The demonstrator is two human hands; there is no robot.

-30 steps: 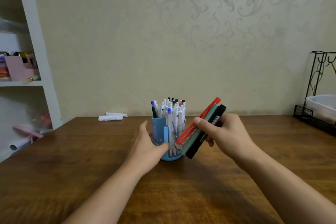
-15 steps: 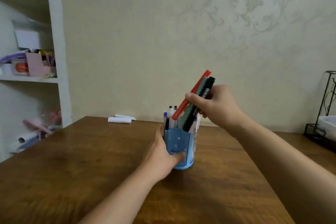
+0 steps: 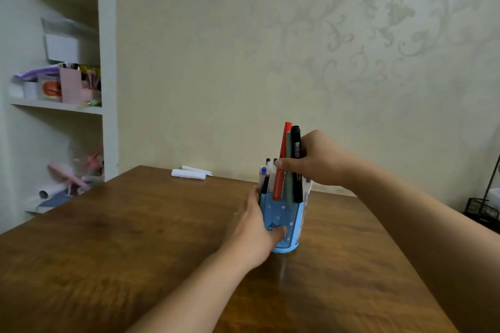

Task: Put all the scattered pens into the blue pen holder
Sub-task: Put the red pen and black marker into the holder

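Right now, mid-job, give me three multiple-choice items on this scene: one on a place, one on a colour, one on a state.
1. Where do the two white rolls lie?
A. on the table's far edge, near the wall
B. inside the holder
C. on the shelf

2. What colours are the three pens in the right hand?
A. red, grey-green, black
B. blue, yellow, white
C. all pink

3. What is the left hand doing?
A. lying flat on the table
B. gripping the blue pen holder
C. lifting a pen

Answers:
1. A: they rest on the wooden table, left of and beyond the holder.
2. A: red pen, grey-green pen, black marker.
3. B: its thumb wraps round the holder's front wall.
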